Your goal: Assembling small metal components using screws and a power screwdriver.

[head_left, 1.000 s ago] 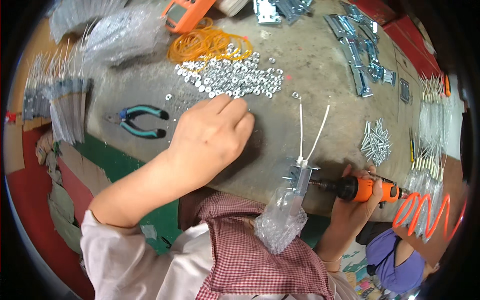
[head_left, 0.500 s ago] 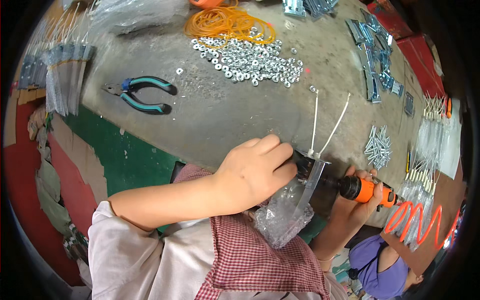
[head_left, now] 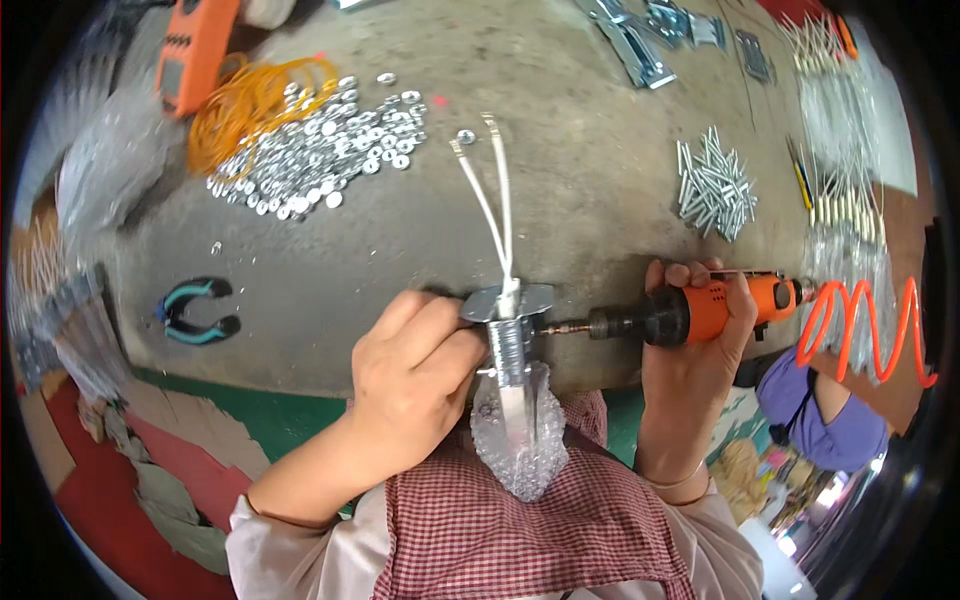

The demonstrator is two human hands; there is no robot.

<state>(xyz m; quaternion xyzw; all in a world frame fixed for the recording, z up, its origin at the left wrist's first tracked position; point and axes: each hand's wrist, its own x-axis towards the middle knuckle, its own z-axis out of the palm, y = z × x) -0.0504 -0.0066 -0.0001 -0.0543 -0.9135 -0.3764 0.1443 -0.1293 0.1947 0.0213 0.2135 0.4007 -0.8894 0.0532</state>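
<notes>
My left hand (head_left: 418, 365) is closed on the side of a metal bracket assembly (head_left: 510, 345). Two white wires (head_left: 500, 205) stick up from its top, and its lower end sits in a clear bubble-wrap bag (head_left: 522, 450) against the checked apron. My right hand (head_left: 710, 330) grips an orange and black power screwdriver (head_left: 705, 310), held level. Its thin bit (head_left: 565, 328) points left and reaches the bracket's right side; whether it touches a screw I cannot tell. A coiled orange hose (head_left: 850, 325) runs from the driver's back end.
Metal nuts (head_left: 325, 150) lie heaped with yellow rubber bands (head_left: 235, 115) at the far left. Nearer are teal-handled pliers (head_left: 200, 310). Screws (head_left: 715, 185) are piled right of centre. Bundles of wired, wrapped parts (head_left: 845, 240) line the right edge. A person in purple (head_left: 820, 405) is beyond.
The view has swung, so the tabletop things appear further left. The bracket assembly now faces me more squarely, and the driver's bit shows between driver and bracket. Both hands keep their holds.
</notes>
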